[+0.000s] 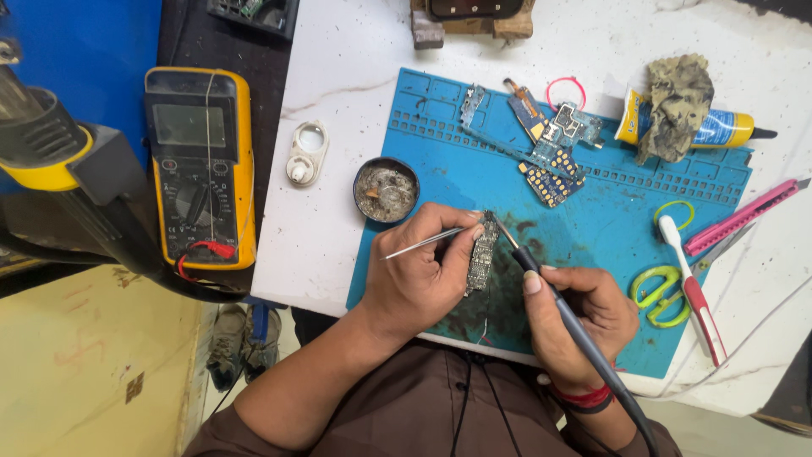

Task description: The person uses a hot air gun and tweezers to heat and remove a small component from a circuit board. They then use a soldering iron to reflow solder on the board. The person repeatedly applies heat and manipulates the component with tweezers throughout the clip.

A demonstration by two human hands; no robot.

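— Holding what, the left hand [423, 279]?
— A small circuit board [482, 254] and tweezers [423, 242], above the blue mat [609, 228].
— And the right hand [584, 317]?
— Clamped on a soldering iron [550, 292], tip at the board.

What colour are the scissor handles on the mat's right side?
Yellow-green; the scissors show best in the head view, lying on the blue mat.

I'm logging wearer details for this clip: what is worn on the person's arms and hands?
Both hands are bare, no gloves. The right hand has a red thread band with a dark band at the wrist. The left hand wears nothing; brown sleeves end near the elbows.
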